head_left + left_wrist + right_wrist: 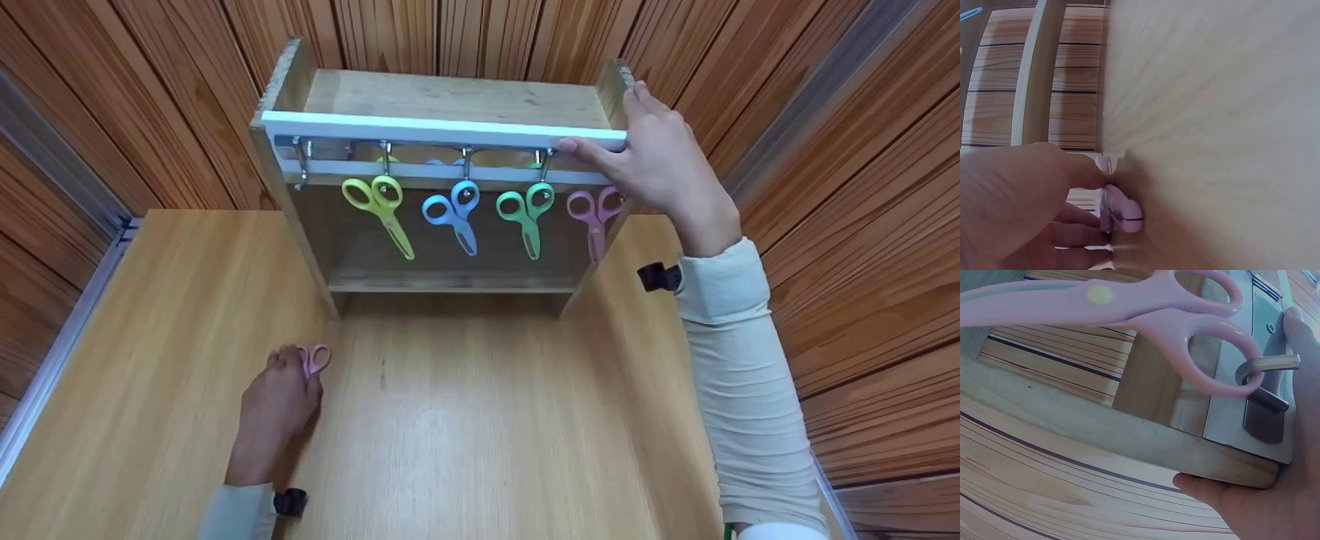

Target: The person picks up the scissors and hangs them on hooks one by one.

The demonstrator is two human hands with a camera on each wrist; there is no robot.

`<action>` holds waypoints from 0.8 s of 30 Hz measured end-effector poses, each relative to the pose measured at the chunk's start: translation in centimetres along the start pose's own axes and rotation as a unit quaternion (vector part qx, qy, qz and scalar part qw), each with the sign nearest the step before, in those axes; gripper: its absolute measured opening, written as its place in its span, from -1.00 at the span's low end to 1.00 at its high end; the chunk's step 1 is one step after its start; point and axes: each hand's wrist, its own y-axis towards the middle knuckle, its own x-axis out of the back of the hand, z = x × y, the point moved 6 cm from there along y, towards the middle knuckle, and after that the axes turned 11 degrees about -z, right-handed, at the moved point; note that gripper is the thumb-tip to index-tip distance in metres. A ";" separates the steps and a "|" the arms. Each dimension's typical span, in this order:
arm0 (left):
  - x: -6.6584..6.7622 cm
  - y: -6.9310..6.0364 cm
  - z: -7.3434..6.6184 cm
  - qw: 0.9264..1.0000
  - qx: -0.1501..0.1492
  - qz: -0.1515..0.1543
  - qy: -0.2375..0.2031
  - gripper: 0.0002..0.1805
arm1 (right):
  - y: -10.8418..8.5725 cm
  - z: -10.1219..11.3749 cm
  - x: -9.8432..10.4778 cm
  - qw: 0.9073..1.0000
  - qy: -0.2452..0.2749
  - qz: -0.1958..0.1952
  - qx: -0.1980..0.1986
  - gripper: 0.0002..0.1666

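Low on the tabletop at the left, my left hand (277,401) pinches a pair of pink scissors (316,359) between thumb and fingers. One handle loop shows past the fingertips, and in the left wrist view the scissors (1120,208) lie against the wood. My right hand (660,154) grips the upper right corner of a wooden rack (450,97), thumb over its white front rail (442,127). From the rail's metal hooks hang yellow scissors (388,214), blue scissors (456,214), green scissors (529,217) and another pink pair (1145,312), hooked through a handle loop.
A metal hook (301,161) sits at the rail's left end. The rack stands upright at the back of the wooden table (465,420), before a wood-panelled wall (480,37). Panelled walls with metal strips flank both sides.
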 end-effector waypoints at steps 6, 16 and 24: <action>0.2 0.2 -0.4 0.998 -0.029 -0.042 0.025 -0.62 | 0.0 0.1 -0.3 1.000 0.002 0.002 0.001 0.43; 0.3 0.2 -1.8 0.987 -0.077 -0.080 0.116 -0.63 | -0.1 0.1 -0.2 1.000 0.004 0.002 -0.003 0.43; -0.1 0.8 -2.1 0.990 -0.040 -0.036 0.130 -0.57 | -0.2 -0.1 0.0 1.000 0.009 -0.006 -0.004 0.42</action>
